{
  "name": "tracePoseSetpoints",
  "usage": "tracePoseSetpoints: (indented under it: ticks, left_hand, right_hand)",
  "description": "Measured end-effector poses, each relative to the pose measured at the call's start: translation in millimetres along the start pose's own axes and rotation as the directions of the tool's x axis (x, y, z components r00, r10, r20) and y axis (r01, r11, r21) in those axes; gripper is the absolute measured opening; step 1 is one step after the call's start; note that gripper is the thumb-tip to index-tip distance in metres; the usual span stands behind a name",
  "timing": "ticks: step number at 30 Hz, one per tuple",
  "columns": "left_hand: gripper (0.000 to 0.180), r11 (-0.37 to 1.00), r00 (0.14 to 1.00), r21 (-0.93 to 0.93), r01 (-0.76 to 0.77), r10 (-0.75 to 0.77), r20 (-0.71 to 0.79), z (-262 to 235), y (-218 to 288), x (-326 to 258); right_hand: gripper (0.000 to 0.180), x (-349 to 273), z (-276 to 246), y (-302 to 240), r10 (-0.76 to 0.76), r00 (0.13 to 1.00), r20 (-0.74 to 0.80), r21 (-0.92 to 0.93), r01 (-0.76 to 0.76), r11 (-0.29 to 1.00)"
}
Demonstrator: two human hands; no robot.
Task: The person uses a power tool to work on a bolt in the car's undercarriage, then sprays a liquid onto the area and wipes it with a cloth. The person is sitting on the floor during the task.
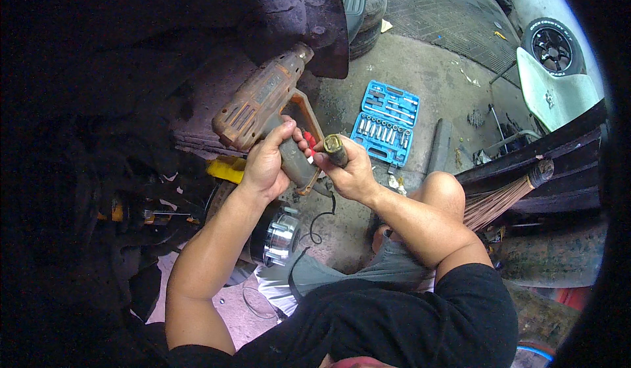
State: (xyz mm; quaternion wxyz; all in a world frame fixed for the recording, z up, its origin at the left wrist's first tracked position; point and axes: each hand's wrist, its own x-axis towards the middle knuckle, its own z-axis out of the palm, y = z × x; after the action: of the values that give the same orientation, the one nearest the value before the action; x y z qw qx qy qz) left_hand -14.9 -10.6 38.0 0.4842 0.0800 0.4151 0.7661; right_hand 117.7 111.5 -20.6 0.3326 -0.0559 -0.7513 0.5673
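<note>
The left hand is closed round the grip of the impact wrench at eleven o'clock — to bear its weight, I'd guess; at its four o'clock, the right hand pinches a dark socket, end up.

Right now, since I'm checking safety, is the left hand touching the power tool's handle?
Touching. The head view shows the left hand wrapped around the power tool's handle.

We hold a scuffed, orange-brown power tool tilted, its nose toward the upper right and its grey handle slanting down; just beside it, we grip a dark cylindrical socket, yellowish end up.
</note>
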Motion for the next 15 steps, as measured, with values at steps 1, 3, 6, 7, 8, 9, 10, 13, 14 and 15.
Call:
tracePoseSetpoints:
  ticks: [1,3,6,7,8,9,10,13,14,15]
  left_hand:
    - [0.021,1.000,1.000,-0.006,-0.002,0.002,0.008,0.5,0.1,-0.8]
    - [0.021,1.000,1.000,-0.011,-0.008,0.008,0.023,0.6,-0.1,-1.2]
    - [0.021,1.000,0.999,-0.009,-0.013,0.013,0.041,-0.1,-0.1,-1.4]
    - [0.021,1.000,0.999,-0.008,-0.012,0.013,0.044,-0.4,-0.1,-1.5]
    - [0.021,1.000,0.999,-0.008,-0.012,0.012,0.048,-0.5,-0.1,-1.7]
    - [0.021,1.000,0.999,-0.005,-0.013,0.013,0.048,-0.4,0.1,-2.0]
    - [0.021,1.000,0.999,-0.001,-0.014,0.015,0.049,-0.2,0.2,-2.6]
    - [0.023,1.000,0.998,0.003,-0.028,0.027,0.058,-0.5,-0.9,-3.6]
    - [0.023,0.999,0.997,0.002,-0.033,0.033,0.063,-0.7,-1.3,-3.6]
    - [0.023,1.000,0.997,-0.004,-0.031,0.031,0.069,-0.7,-1.4,-3.7]
  right_hand:
    - [0.014,0.3,0.3,-0.4,-0.018,1.000,-0.006,-0.004,0.018,1.000]
    - [0.014,0.1,0.6,-1.3,-0.027,0.999,-0.018,-0.004,0.027,1.000]
    - [0.014,-1.1,0.5,-2.2,-0.011,1.000,-0.028,0.003,0.011,1.000]
    - [0.015,-1.3,0.3,-2.1,-0.012,1.000,-0.027,0.000,0.012,1.000]
    - [0.015,-1.5,0.0,-2.1,-0.014,1.000,-0.026,-0.004,0.014,1.000]
    - [0.015,-1.4,-0.5,-2.5,-0.034,0.999,-0.023,-0.021,0.033,0.999]
    - [0.015,-1.1,-1.1,-3.2,-0.054,0.998,-0.020,-0.038,0.053,0.998]
    - [0.016,-1.5,-1.9,-3.4,-0.077,0.997,-0.023,-0.071,0.075,0.995]
    - [0.016,-1.7,-2.1,-3.2,-0.078,0.997,-0.026,-0.078,0.075,0.994]
    - [0.016,-1.4,-2.1,-3.4,-0.091,0.995,-0.030,-0.066,0.089,0.994]
